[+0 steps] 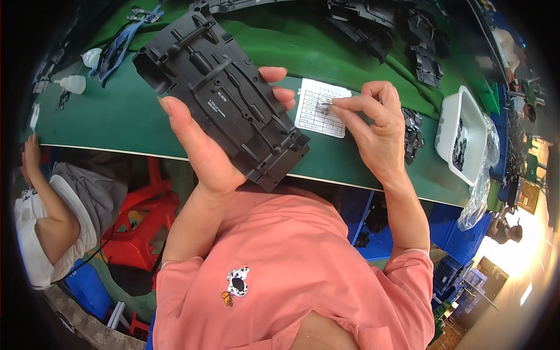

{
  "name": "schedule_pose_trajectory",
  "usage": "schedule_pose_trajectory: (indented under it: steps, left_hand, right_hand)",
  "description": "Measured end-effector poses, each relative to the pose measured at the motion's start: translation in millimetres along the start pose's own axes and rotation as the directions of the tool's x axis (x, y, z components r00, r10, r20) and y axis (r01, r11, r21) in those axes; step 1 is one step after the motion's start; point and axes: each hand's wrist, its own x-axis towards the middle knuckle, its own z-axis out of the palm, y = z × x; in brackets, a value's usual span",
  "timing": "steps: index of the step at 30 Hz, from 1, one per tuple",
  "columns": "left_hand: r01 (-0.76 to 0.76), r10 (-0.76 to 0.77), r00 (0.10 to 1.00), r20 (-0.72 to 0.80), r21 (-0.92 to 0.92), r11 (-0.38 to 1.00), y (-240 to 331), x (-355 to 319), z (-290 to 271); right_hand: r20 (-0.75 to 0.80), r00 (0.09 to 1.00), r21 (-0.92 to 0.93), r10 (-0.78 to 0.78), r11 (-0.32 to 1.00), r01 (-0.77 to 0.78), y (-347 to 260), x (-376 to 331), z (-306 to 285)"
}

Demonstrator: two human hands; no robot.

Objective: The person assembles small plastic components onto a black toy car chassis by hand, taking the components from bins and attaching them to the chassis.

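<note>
The left hand (205,150) has its fingers around a big black plastic part (223,93), up and left of the frame's middle. The right hand (376,125) pinches what looks like a tiny dark piece (325,105).

I grip a black ribbed oblong plastic part (224,96). The flat tabletop (116,125) is dark green, with brighter green cloth (271,46) along its far edge, a white plastic tub (447,128) by its right edge, and black-gridded white paper (311,114).
</note>
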Motion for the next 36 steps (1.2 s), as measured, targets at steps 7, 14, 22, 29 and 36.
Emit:
schedule_pose_trajectory:
  steps: [7, 14, 22, 29, 36]
  left_hand:
    - [-0.005, 0.005, 1.0, -0.012, 0.022, 1.0, 1.6, -3.1, -1.2]
    - [0.037, -0.012, 0.987, -0.162, 0.152, 0.988, 2.6, 1.9, 13.2]
    - [0.022, 0.053, 0.962, -0.267, 0.271, 0.962, -3.0, 4.4, 33.4]
    - [0.034, 0.059, 0.967, -0.248, 0.355, 0.934, -2.6, 1.4, 34.8]
    - [0.037, 0.073, 0.963, -0.259, 0.397, 0.917, -6.7, 1.3, 39.1]
  right_hand:
    - [-0.072, 0.997, 0.127, 0.035, 0.992, -0.026, -9.9, 1.1, -10.8]
    - [-0.119, 0.952, -0.184, -0.281, 0.949, 0.257, -7.3, -4.1, -14.9]
    - [-0.135, 0.843, 0.06, -0.521, 0.845, 0.531, -47.3, -34.7, -3.9]
    - [-0.212, 0.735, -0.038, -0.644, 0.757, 0.652, -50.6, -44.8, 12.6]
    - [-0.145, 0.735, -0.093, -0.663, 0.749, 0.656, -50.9, -49.2, 12.4]
